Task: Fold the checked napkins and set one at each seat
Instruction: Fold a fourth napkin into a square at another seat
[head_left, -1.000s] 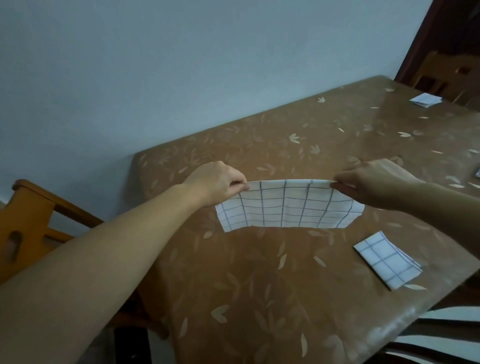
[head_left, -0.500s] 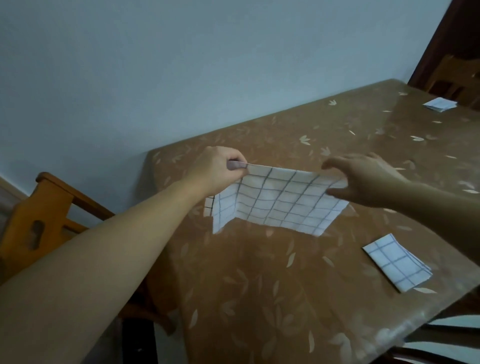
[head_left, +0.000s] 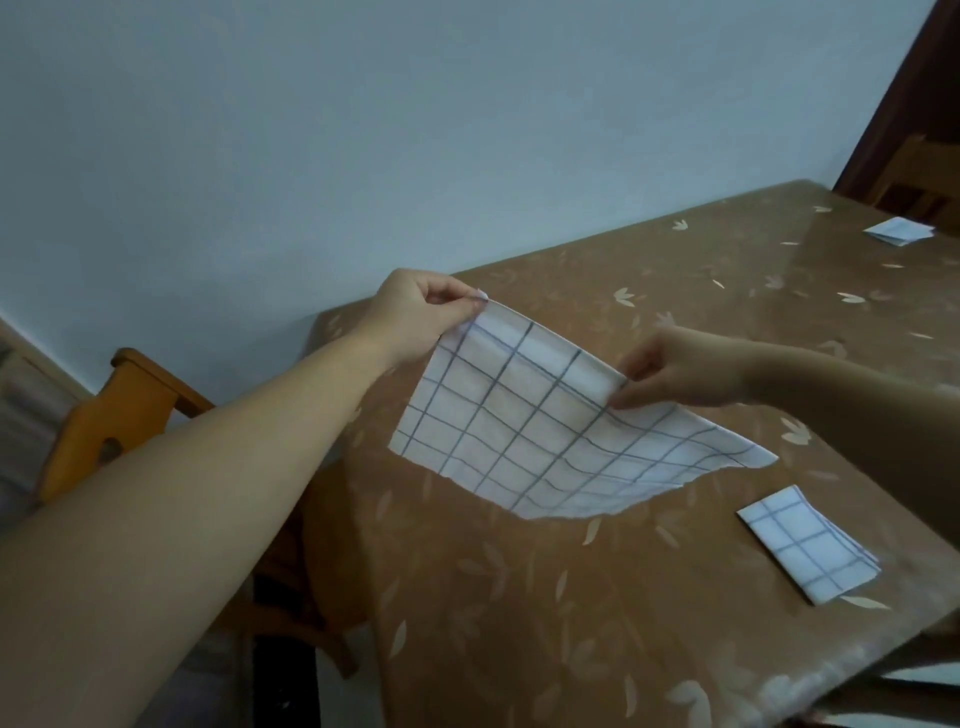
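Above the glossy brown leaf-patterned table (head_left: 571, 623), we see a white, grey-checked cloth napkin (head_left: 519, 441) held in the air, the left hand (head_left: 415, 317) pinching its raised corner and the right hand (head_left: 675, 369) pinching the top edge further along. We judge a fold is in hand. Next the corners must meet squarely, matching the small folded checked napkin (head_left: 802, 545) lying nearby.
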